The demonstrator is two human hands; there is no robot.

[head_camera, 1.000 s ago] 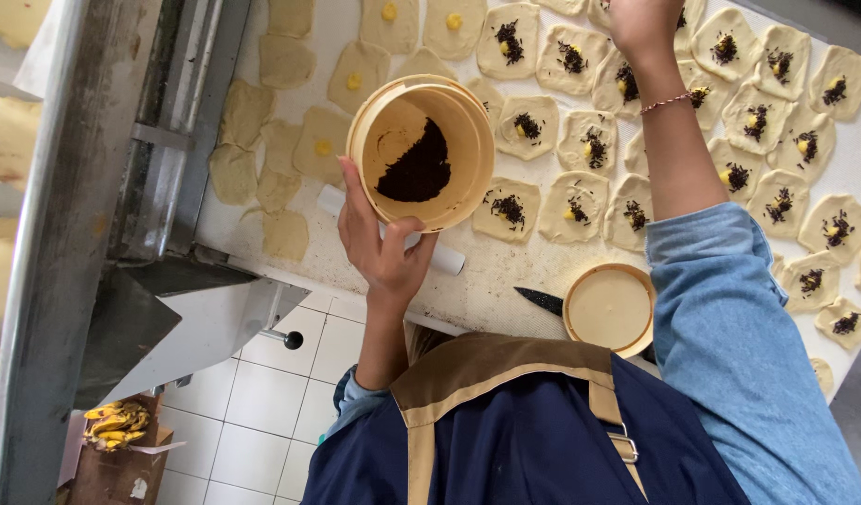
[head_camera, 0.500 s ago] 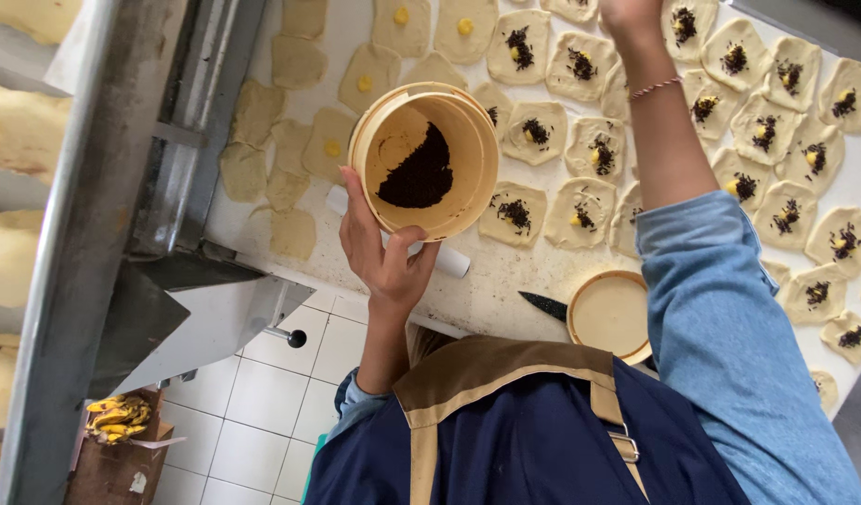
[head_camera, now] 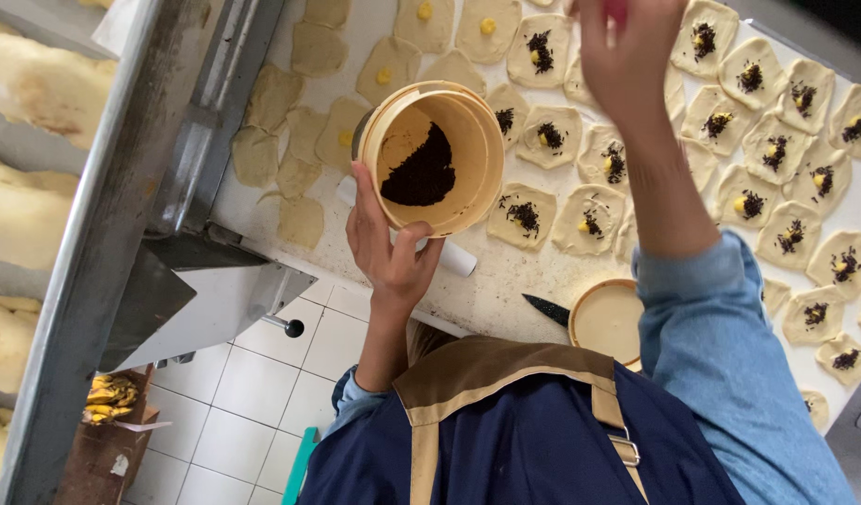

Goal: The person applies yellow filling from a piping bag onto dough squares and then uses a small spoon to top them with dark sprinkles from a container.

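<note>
Tub [head_camera: 435,159] of dark crumbly filling sits tilted in my left hand [head_camera: 388,248], above the table edge [head_camera: 505,299]; I judge it light, rigid plastic, best cupped by wall and base. Fingers wrap it firmly. My right hand [head_camera: 627,56] is raised over the dough pieces [head_camera: 589,220], fingers bunched; whether they pinch filling, I cannot tell.

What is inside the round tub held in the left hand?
The tub in the left hand holds a heap of dark crumbly filling against one side. Its bare bottom shows elsewhere; what lies under the heap is hidden.
</note>
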